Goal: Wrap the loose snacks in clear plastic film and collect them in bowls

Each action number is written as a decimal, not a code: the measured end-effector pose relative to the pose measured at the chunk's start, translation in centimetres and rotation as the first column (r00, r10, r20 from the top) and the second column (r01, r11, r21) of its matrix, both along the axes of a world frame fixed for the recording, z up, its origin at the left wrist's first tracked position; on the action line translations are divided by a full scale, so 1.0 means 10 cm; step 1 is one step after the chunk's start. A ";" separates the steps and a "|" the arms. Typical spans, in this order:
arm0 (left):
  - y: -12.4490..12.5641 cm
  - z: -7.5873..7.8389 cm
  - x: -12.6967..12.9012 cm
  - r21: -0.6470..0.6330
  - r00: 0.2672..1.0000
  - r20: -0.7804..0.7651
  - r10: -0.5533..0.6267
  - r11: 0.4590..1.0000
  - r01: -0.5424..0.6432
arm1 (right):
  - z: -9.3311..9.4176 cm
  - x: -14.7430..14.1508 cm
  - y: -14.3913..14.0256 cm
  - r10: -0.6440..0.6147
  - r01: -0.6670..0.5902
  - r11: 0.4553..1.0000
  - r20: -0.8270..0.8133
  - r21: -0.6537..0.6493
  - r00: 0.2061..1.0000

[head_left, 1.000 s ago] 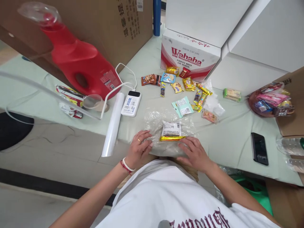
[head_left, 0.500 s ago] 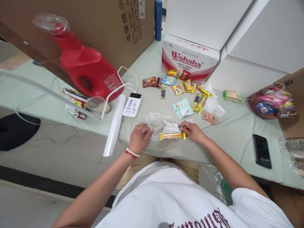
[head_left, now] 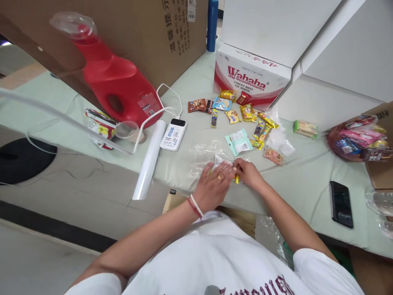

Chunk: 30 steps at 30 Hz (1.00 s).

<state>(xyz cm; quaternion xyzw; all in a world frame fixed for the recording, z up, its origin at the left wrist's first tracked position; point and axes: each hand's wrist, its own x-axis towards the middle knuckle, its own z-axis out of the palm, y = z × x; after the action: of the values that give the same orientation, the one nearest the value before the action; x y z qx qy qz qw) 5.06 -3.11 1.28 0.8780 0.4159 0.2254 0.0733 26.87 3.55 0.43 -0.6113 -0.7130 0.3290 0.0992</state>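
My left hand (head_left: 214, 184) lies flat, fingers stretched out, over a silvery-white printed snack packet (head_left: 218, 159) and a yellow snack packet (head_left: 236, 179), covering most of both. At the right end of these packets, my right hand (head_left: 248, 174) is closed in a pinch on the silvery packet's end; the fingertips are partly hidden. Crinkled clear plastic (head_left: 201, 153) spreads on the table beneath and to the left of the packets. Just behind lies a mint-green packet (head_left: 238, 142).
Several small snacks (head_left: 233, 116) lie before a Wahaha carton (head_left: 251, 78). A white power bank (head_left: 173, 135), a white roll (head_left: 149, 162) and a red jug (head_left: 119, 90) stand left. Right are a phone (head_left: 342, 205) and a snack-filled bowl (head_left: 342, 153). A white cable arm (head_left: 70, 119) crosses the left.
My left hand has moved right, from the clear plastic onto the packets, and its fingers have stretched out. My right hand stays at their right end. The view has shifted slightly.
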 end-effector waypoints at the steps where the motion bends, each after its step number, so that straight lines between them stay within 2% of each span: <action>1: 0.12 -0.05 0.06 -0.018 0.999 -0.017 0.038 0.999 -0.038 | 0.03 0.04 0.01 0.017 -0.017 1.000 0.007 -0.012 1.000; 3: 0.32 -0.16 0.11 -0.055 0.996 -0.040 0.084 0.995 -0.086 | 0.12 0.14 0.09 0.025 -0.024 0.999 0.032 -0.032 0.999; 4: 0.38 -0.20 0.11 -0.067 0.995 -0.043 0.093 0.993 -0.096 | 0.17 0.20 0.16 -0.010 0.010 1.000 0.050 -0.011 0.999; 6: 0.43 -0.26 0.08 -0.074 0.995 -0.038 0.092 0.993 -0.094 | 0.27 0.27 0.35 -0.154 0.143 0.981 0.083 0.129 0.985; 8: 0.41 -0.28 0.04 -0.067 0.996 -0.024 0.087 0.994 -0.089 | 0.31 0.29 0.59 -0.296 0.254 0.923 0.111 0.290 0.949; 10: 0.37 -0.29 0.02 -0.060 0.996 -0.016 0.085 0.995 -0.086 | 0.32 0.28 0.84 -0.315 0.251 0.919 0.182 0.305 0.931; 12: 0.36 -0.30 0.01 -0.056 0.996 -0.014 0.084 0.995 -0.085 | 0.32 0.28 1.06 -0.277 0.220 0.949 0.266 0.226 0.923; 14: 0.37 -0.31 0.00 -0.054 0.996 -0.013 0.084 0.995 -0.085 | 0.37 0.35 1.23 -0.303 0.246 0.947 0.322 0.206 0.897; 17: 0.39 -0.32 0.01 -0.054 0.997 -0.017 0.079 0.995 -0.080 | 0.50 0.50 1.40 -0.449 0.346 0.887 0.391 0.307 0.803; 19: 0.40 -0.32 0.02 -0.055 0.997 -0.018 0.077 0.995 -0.078 | 0.58 0.51 1.48 -0.484 0.306 0.849 0.401 0.431 0.778; 20: 0.40 -0.31 0.02 -0.054 0.997 -0.018 0.076 0.996 -0.077 | 0.60 0.46 1.50 -0.431 0.221 0.852 0.395 0.476 0.811; 22: 0.40 -0.32 0.02 -0.041 0.996 -0.017 0.084 0.996 -0.084 | 0.57 0.27 1.51 -0.152 -0.052 0.887 0.397 0.459 0.905; 24: 0.37 -0.32 0.02 -0.018 0.993 -0.017 0.117 0.993 -0.117 | 0.46 0.03 1.49 0.186 -0.320 0.899 0.398 0.301 0.898; 25: 0.35 -0.32 0.03 -0.008 0.989 -0.017 0.144 0.990 -0.144 | 0.39 -0.09 1.48 0.294 -0.398 0.892 0.392 0.216 0.872; 26: 0.34 -0.32 0.03 -0.004 0.985 -0.017 0.173 0.985 -0.173 | 0.32 -0.19 1.47 0.348 -0.431 0.890 0.388 0.151 0.853; 28: 0.31 -0.32 0.04 -0.009 0.976 -0.021 0.216 0.976 -0.216 | 0.22 -0.30 1.46 0.373 -0.431 0.899 0.381 0.074 0.846; 30: 0.29 -0.30 0.04 -0.019 0.975 -0.039 0.220 0.975 -0.221 | 0.22 -0.33 1.45 0.391 -0.428 0.903 0.344 0.037 0.854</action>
<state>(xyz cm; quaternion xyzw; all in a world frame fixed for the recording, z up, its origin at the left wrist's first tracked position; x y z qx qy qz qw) 5.43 -0.20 -1.67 0.8295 0.5146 0.2112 0.0501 23.60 18.10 2.59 -0.4847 -0.8505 0.1953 -0.0590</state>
